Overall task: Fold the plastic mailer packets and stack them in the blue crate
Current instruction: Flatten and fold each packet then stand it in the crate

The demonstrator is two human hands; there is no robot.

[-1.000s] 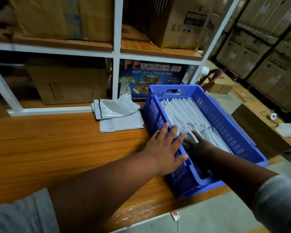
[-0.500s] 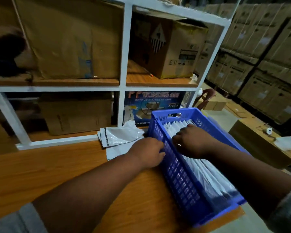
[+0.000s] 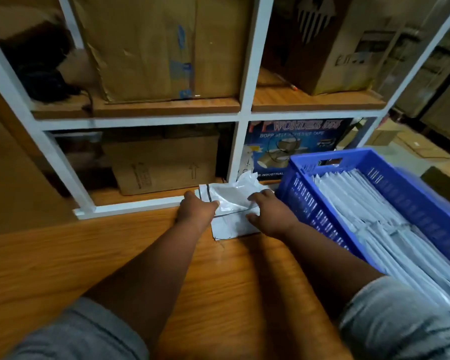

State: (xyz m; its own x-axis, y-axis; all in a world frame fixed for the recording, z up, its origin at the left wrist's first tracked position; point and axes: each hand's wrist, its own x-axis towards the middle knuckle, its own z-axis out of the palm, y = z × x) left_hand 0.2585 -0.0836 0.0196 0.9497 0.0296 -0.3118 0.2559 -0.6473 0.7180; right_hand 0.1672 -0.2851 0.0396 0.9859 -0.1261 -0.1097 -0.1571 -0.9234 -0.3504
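mailer packets gripped on the wooden table

left hand [image 3: 196, 210] pinches the top white mailer packet [image 3: 229, 197]; right hand [image 3: 270, 216], fingers spread, rests on the small pile [image 3: 234, 226]. just right stands the blue crate [image 3: 312, 211], holding rows of folded packets [image 3: 374, 219]. white shelving [image 3: 244, 115] behind.

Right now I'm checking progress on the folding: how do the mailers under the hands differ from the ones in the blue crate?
The loose mailers lie flat and rumpled on the wooden table; the crate mailers stand on edge in tidy rows inside the blue crate. The left hand grips the loose ones and the right hand touches them; neither touches the crate ones. Both are white plastic.
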